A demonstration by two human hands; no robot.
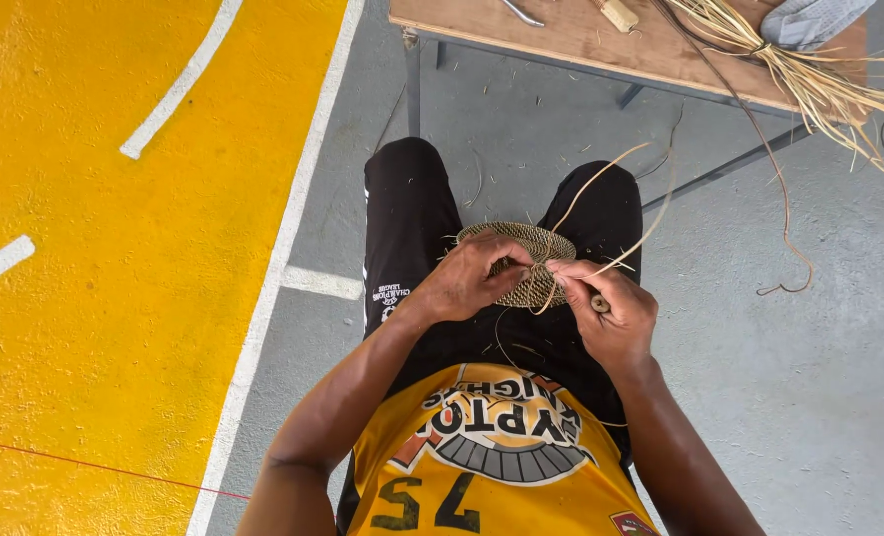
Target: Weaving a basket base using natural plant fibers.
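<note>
A round woven straw disc (531, 241) rests on my lap over black shorts. My left hand (470, 278) grips its near left edge, fingers curled over the rim. My right hand (609, 316) holds a small wooden-handled tool (599, 304) and pinches a thin straw strand (601, 179) at the disc's near edge. The strand loops up and away toward the table.
A wooden table (581, 40) on metal legs stands ahead, carrying a bundle of loose straw (809, 69), a grey cloth (814, 20) and small tools. Grey floor with straw bits lies around my legs; a yellow painted area (115, 248) with white lines is at the left.
</note>
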